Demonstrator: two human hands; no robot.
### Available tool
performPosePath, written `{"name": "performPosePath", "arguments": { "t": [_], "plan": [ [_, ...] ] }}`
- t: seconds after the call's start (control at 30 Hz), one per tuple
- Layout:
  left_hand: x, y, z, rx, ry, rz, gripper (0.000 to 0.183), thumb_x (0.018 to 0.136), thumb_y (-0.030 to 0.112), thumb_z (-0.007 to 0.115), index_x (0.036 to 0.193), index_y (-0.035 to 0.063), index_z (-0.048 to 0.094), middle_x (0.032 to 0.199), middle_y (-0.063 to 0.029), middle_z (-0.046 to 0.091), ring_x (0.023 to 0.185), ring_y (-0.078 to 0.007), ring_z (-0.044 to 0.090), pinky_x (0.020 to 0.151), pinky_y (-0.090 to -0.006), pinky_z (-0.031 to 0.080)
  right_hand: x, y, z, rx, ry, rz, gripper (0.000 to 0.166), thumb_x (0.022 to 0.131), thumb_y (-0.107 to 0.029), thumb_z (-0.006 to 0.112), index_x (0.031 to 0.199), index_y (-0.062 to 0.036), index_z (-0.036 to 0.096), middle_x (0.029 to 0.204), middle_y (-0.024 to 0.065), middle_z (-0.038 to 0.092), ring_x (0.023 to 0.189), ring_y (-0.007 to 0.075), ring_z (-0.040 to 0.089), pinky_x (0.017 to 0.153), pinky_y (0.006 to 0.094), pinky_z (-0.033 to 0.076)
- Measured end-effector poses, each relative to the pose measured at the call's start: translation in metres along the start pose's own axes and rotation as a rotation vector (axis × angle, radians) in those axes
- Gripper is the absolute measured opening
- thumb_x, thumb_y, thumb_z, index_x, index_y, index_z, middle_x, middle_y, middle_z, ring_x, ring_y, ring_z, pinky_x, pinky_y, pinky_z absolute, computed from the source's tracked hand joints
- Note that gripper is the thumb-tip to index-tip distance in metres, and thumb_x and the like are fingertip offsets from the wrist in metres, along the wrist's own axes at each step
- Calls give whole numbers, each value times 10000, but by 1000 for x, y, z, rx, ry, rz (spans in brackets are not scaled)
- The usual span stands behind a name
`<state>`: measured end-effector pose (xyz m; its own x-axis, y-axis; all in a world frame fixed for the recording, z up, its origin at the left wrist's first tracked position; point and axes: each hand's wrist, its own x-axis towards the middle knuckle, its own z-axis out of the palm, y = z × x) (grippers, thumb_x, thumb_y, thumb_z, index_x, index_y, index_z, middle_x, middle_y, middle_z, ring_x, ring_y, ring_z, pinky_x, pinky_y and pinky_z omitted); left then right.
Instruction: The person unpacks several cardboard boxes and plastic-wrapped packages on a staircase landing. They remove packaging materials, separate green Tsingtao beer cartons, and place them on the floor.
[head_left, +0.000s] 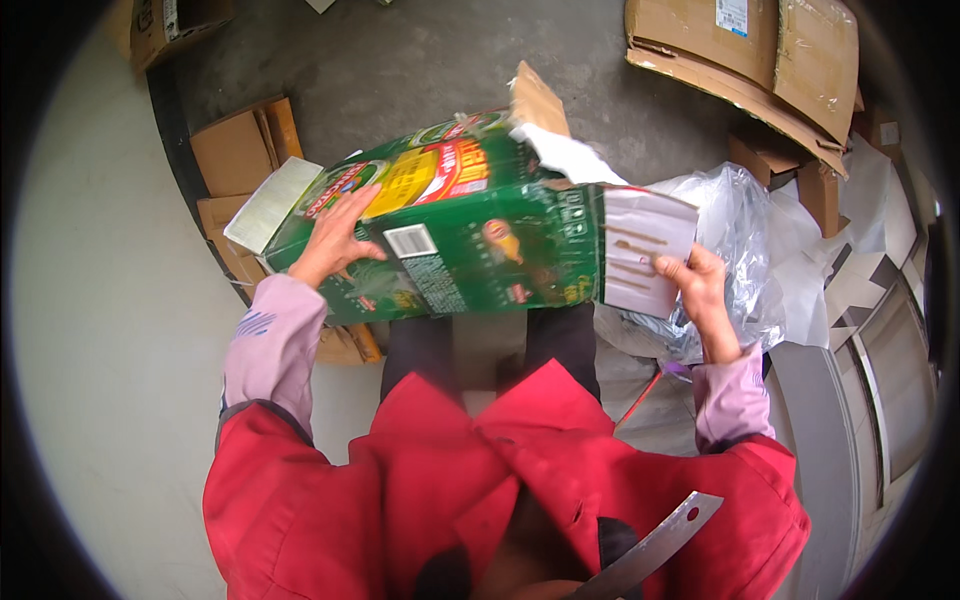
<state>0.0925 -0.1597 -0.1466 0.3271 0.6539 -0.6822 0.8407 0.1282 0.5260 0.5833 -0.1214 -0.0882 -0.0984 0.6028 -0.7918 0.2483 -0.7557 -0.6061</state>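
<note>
A green beer carton (517, 247), printed with Tsingtao branding, is held up in front of my legs and tilted slightly. My left hand (341, 236) spreads over its upper left edge, fingers on the top and thumb on the near side. At the right end, my right hand (697, 289) pinches an end flap (645, 247) whose pale inner face has brown torn streaks. Another flap (538, 101) stands up, brown and ragged, beside torn white paper. A pale flap (276, 204) sticks out at the left end. Inside the carton I cannot see.
A flat metal blade (652, 544) with a hole near its tip crosses my red jacket; what holds it is hidden. Clear plastic wrap (720, 217) bunches at right. Flattened brown cardboard (720, 60) lies upper right, and more cardboard (236, 154) lies at left.
</note>
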Motion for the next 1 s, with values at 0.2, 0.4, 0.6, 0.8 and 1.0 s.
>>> {"name": "performPosePath", "arguments": {
  "t": [0.2, 0.4, 0.6, 0.8, 1.0],
  "plan": [
    [25, 38, 17, 90, 122, -14, 961, 544, 387, 785, 1362, 191, 320, 1299, -101, 416, 1224, -307, 357, 962, -504, 303, 48, 50, -37, 34, 140, 85, 231, 783, -56, 644, 1000, 17, 610, 892, 43, 640, 774, 110, 575, 719, 245, 463],
    [40, 66, 44, 138, 150, -86, 942, 558, 422, 767, 1354, 181, 326, 1302, -117, 389, 1217, -316, 342, 978, -531, 256, 69, 18, -30, -963, 465, -444, 410, 794, -82, 617, 1168, 39, 497, 1065, 165, 593, 960, 306, 574, 864, 362, 433],
    [80, 73, 30, 38, 143, -47, 844, 605, 398, 740, 1319, 134, 378, 1248, -162, 444, 1175, -338, 384, 952, -488, 282, 70, -44, 182, -1037, 27, -895, 489, 738, -158, 667, 1196, -85, 512, 1224, 84, 512, 1217, 281, 399, 1044, 467, 214],
    [83, -17, -46, -88, -95, -256, 625, 788, 604, 468, 1153, 108, 571, 1042, -121, 623, 951, -265, 593, 845, -378, 436, 161, -1, 195, -1219, 131, -953, 531, 767, -410, 579, 1232, -169, 491, 1193, 64, 469, 1169, 257, 387, 1035, 477, 187],
    [14, -138, -85, -196, -384, -634, 772, 790, 698, 392, 1161, 48, 579, 1156, -144, 576, 1089, -250, 520, 915, -318, 392, 171, -1, 188, -1254, 127, -958, 530, 754, -415, 597, 1212, -165, 503, 1160, 77, 468, 1134, 276, 397, 1026, 478, 201]
  ]
}}
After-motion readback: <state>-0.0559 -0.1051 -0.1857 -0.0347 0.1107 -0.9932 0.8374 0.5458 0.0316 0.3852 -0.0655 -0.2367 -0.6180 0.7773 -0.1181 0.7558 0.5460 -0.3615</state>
